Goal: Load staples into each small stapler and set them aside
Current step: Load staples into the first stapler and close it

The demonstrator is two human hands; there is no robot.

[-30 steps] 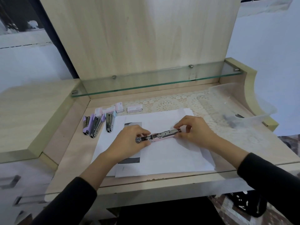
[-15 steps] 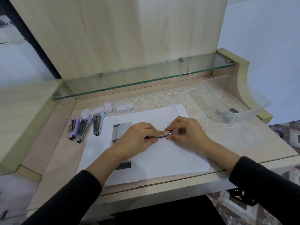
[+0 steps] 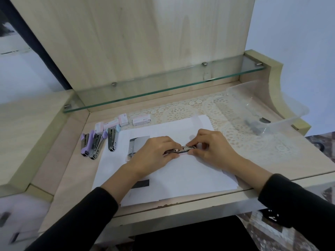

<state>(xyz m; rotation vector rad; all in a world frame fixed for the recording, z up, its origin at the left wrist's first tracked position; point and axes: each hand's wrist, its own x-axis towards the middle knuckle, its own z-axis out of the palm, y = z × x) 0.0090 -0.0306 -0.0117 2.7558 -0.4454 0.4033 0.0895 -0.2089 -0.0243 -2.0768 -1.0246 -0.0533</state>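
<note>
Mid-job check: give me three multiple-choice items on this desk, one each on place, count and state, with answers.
1. The clear plastic tub stands: A on the floor; B on the cream lace mat; C in a drawer.
2. Count of small staplers left of the white paper sheets: A one; B three; C six.
3. The opened metal stapler is: A pinched by left hand and right hand; B untouched; C in the tub.
Key: B, lace shows beneath it; B, three lie side by side; A, both hands' fingers grip it.

White paper [image 3: 181,176], cream lace mat [image 3: 183,111], lilac stapler [image 3: 86,144], black sleeves [image 3: 87,220].
</note>
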